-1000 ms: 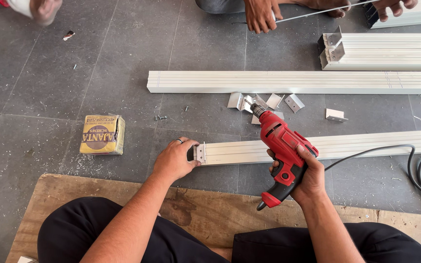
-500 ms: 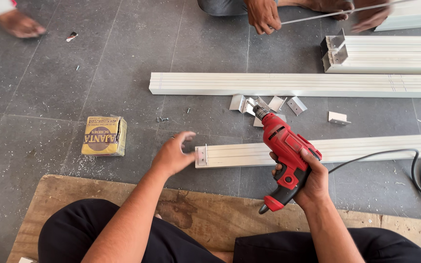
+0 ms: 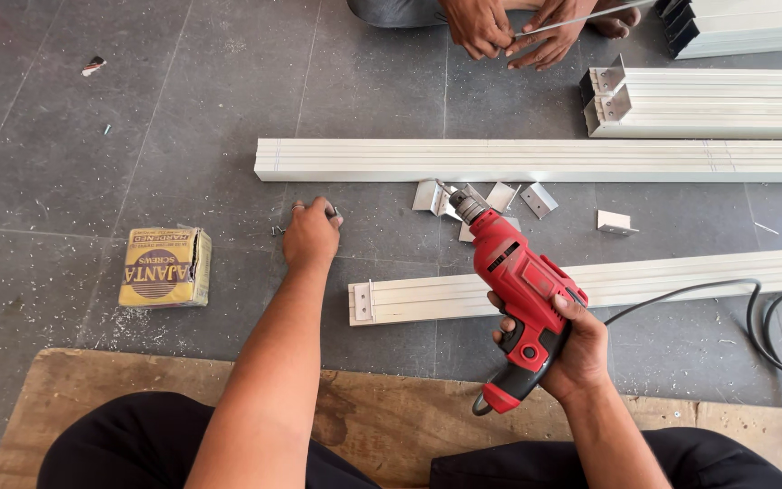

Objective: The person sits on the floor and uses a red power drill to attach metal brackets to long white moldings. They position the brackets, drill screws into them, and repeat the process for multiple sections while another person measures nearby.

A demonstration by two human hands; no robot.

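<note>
My right hand [image 3: 570,349] grips the handle of a red corded power drill [image 3: 516,288], its chuck pointing up and away over the floor. My left hand [image 3: 311,235] reaches forward onto the grey tiled floor, fingers curled down over small screws [image 3: 277,230] lying there; whether it has pinched one I cannot tell. A white aluminium channel [image 3: 590,286] with a small bracket at its left end lies between my hands. Several small metal angle brackets [image 3: 536,199] are scattered beyond the drill's tip.
A yellow screw box [image 3: 165,268] lies to the left. A longer white channel [image 3: 545,159] lies further away, with stacked channels [image 3: 708,101] at top right. Another person's hands [image 3: 509,32] work a thin rod at the top. The black drill cord [image 3: 771,326] loops on the right; a wooden board [image 3: 382,426] lies under my knees.
My left hand has left the end of the near channel and moved forward onto the floor by the loose screws. The drill stays held in my right hand.
</note>
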